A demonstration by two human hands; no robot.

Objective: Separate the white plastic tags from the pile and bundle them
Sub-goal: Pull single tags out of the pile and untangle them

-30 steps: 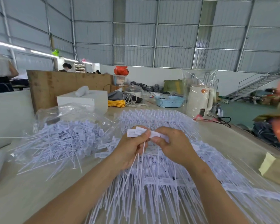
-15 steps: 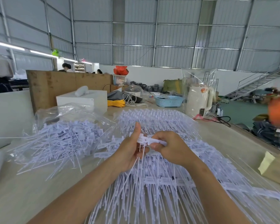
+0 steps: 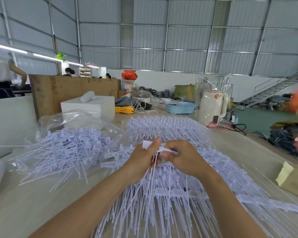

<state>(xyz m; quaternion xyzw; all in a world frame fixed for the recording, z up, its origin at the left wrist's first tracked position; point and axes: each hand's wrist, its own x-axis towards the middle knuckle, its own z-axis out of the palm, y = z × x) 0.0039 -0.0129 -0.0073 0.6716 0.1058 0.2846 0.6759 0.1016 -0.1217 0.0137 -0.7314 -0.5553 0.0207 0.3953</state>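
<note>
Your table [image 3: 33,208] runs from the near edge to the far clutter. Most of its middle is covered by the pile [image 3: 170,200] of white tags, spread from under your forearms to the far fanned rows. A looser heap [image 3: 64,150] lies to the left, half inside a clear bag [image 3: 72,117]. Behind the bag sits a white box [image 3: 93,105]. Farther off stand a blue basket [image 3: 180,107] and a wrapped white kettle [image 3: 212,107]. A yellow pad [image 3: 284,174] lies at the near right.

Your left hand [image 3: 141,162] is above the middle of the pile. Its thumb is raised straight up and its fingers are curled around a small bundle [image 3: 156,157] of tags, whose tails hang down toward you over the pile. Your right hand [image 3: 184,158] is just beside it, touching at the fingertips. Thumb and forefinger pinch the flat heads of the same bundle, the other fingers tucked under.

Against half a second ago, both hands are in nearly the same spot over the pile. The left thumb was raised then too, and the right hand was pinching as now. A second ago that thumb lay bent over the tag heads. The orange blur at the far right sits higher along the edge than it did. The pile, heap and bag lie as they did.
</note>
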